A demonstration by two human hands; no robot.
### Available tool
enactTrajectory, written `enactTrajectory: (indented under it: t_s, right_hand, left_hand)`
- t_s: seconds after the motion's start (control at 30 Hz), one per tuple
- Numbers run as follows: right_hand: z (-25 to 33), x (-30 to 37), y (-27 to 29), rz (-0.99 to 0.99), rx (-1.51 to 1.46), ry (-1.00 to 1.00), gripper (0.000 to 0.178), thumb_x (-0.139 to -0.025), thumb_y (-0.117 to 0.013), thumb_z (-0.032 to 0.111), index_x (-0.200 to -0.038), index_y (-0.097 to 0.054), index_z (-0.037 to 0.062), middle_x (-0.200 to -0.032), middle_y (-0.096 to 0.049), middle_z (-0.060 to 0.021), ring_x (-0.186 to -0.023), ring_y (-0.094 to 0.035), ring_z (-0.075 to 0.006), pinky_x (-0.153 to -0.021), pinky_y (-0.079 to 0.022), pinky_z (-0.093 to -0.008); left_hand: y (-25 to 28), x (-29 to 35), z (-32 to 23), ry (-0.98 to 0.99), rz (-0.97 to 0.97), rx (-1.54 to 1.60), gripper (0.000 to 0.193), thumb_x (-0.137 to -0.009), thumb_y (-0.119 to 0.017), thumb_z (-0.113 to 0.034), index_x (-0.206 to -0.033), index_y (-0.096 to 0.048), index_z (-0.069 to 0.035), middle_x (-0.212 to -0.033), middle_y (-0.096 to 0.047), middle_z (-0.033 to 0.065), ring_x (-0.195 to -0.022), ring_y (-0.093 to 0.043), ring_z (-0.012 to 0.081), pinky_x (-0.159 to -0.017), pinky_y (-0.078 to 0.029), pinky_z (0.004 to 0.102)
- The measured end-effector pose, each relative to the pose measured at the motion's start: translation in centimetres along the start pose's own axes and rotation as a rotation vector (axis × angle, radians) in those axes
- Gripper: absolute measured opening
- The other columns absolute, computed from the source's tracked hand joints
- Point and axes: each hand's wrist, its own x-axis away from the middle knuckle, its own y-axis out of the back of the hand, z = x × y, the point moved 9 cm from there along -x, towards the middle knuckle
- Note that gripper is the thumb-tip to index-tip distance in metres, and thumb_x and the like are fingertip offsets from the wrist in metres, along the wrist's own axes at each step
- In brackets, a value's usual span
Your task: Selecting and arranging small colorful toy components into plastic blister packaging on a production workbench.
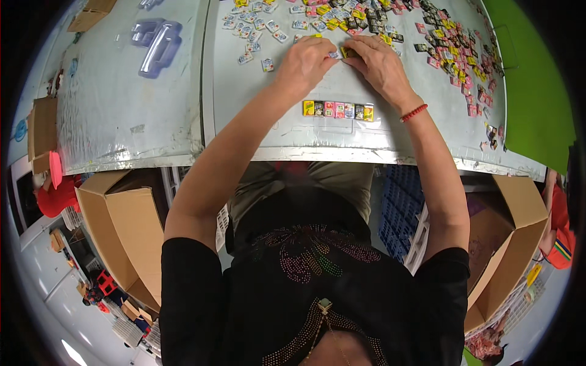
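Both hands work close together over the table, at the near edge of a spread of small packets. My left hand (306, 62) is closed, with a small white-and-blue packet (334, 55) at its fingertips. My right hand (379, 64) pinches a small black-and-yellow packet (348, 52), nearly touching the other one. Nearer to me lies a straight row of small packets (329, 110) side by side, in yellow, black, pink and white. A clear plastic tray's faint outline shows just below that row.
Loose white packets (246, 58) lie beyond my left hand; black, pink and yellow ones (448, 55) spread to the right. Clear moulded plastic trays (160, 49) lie on the left table. Open cardboard boxes (131, 226) stand on both sides of me. Other people are at both edges.
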Motion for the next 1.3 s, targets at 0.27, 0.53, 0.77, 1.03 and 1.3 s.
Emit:
enactTrajectory:
  t_s: [0.27, 0.53, 0.77, 1.03, 1.3]
  right_hand:
    - [7.2, 4.7, 4.9, 0.083, -0.081, -0.096, 0.024, -0.080, -0.073, 0.015, -0.102, -0.065, 0.0070, -0.101, -0.067, -0.0085, -0.094, -0.061, -0.0269, -0.084, -0.045, -0.0374]
    - [9.5, 8.8, 3.4, 0.049, -0.015, -0.168, 0.022, -0.074, -0.075, 0.009, -0.094, -0.067, 0.0062, -0.100, -0.067, -0.0054, -0.092, -0.061, -0.0250, -0.085, -0.045, -0.0377]
    - [9.6, 9.6, 3.2, -0.053, -0.034, -0.205, 0.021, -0.071, -0.076, 0.004, -0.091, -0.068, 0.0045, -0.100, -0.066, -0.0065, -0.086, -0.060, -0.0235, -0.075, -0.047, -0.0339]
    - [9.8, 9.8, 3.5, -0.060, -0.009, -0.223, 0.023, -0.074, -0.074, 0.003, -0.096, -0.069, 0.0032, -0.101, -0.066, -0.0086, -0.082, -0.060, -0.0242, -0.073, -0.047, -0.0340]
    - [10.2, 9.9, 3.1, -0.011, 0.021, -0.214, 0.022, -0.079, -0.067, 0.005, -0.101, -0.069, 0.0021, -0.104, -0.064, -0.0088, -0.088, -0.060, -0.0241, -0.079, -0.046, -0.0342]
  left_hand:
    - [4.5, 6.4, -6.6, -0.063, 0.086, 0.129, 0.019, -0.079, -0.069, -0.010, -0.095, -0.065, 0.000, -0.097, -0.065, 0.0117, -0.089, -0.061, 0.0294, -0.080, -0.050, 0.0387]
    - [1.4, 8.2, -8.7, -0.186, 0.206, 0.095, 0.019, -0.073, -0.071, 0.001, -0.091, -0.067, 0.002, -0.102, -0.063, 0.0115, -0.094, -0.061, 0.0253, -0.080, -0.053, 0.0319]
    - [1.0, 8.7, -7.6, -0.078, 0.104, 0.183, 0.019, -0.071, -0.072, 0.003, -0.089, -0.067, 0.002, -0.101, -0.063, 0.0102, -0.095, -0.061, 0.0250, -0.079, -0.054, 0.0329]
    - [1.6, 9.1, -8.6, -0.203, -0.024, 0.048, 0.021, -0.068, -0.074, 0.001, -0.088, -0.067, 0.000, -0.097, -0.065, 0.0085, -0.094, -0.061, 0.0263, -0.079, -0.054, 0.0335]
    - [1.7, 9.9, -7.8, -0.114, -0.052, 0.087, 0.022, -0.070, -0.076, -0.001, -0.090, -0.067, 0.001, -0.097, -0.065, 0.0080, -0.095, -0.062, 0.0261, -0.081, -0.054, 0.0334]
